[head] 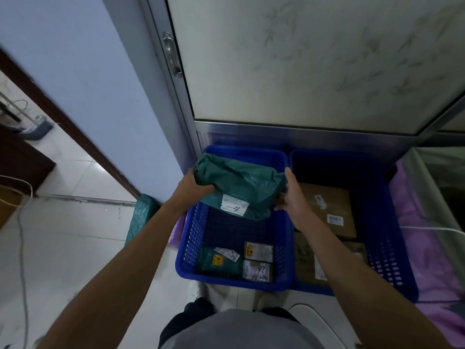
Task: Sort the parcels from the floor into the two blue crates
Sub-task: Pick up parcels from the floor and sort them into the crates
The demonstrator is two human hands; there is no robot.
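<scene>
Head view.

- Hands: two. The left hand (193, 183) gripped the left end of the green parcel (239, 183), fingers tucked out of sight beneath it. The right hand (293, 195) held the right end, thumb up, fingers curled under.
- Held green parcel: one, with one white label (235, 207), between both sets of fingers.
- Blue crates: two, side by side. The left crate (181, 258) lay below the fingers. The right crate (392, 222) lay right of the right fingers.
- Small parcels (258, 251) in the left crate, nearer than the fingers: three, one green and two pale.
- Brown boxes (324, 205) in the right crate: two plain, possibly a third, partly hidden.
- Floor parcel (141, 217): one, green, below and left of the left fingers.
</scene>
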